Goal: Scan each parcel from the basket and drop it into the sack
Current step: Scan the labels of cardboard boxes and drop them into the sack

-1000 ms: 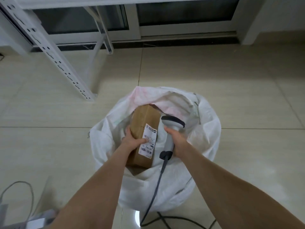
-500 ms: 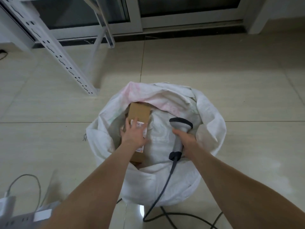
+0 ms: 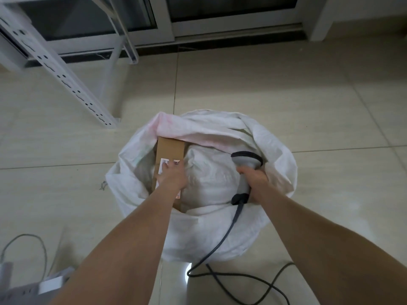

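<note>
On beige floor tiles (image 3: 286, 95), a white woven sack (image 3: 280, 172) held a brown cardboard parcel (image 3: 170, 148) at nine o'clock under the flat left hand (image 3: 172, 180), right hand (image 3: 255, 180) gripping a grey scanner (image 3: 246, 159)

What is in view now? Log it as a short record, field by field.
parcel: brown box, labelled face up, lying inside the sack's mouth
sack: white, open, standing on the tiled floor
left hand: rests on the parcel's label, fingers flat
right hand: grips the scanner over the sack
cable: dark, runs from the scanner down to the floor
</note>
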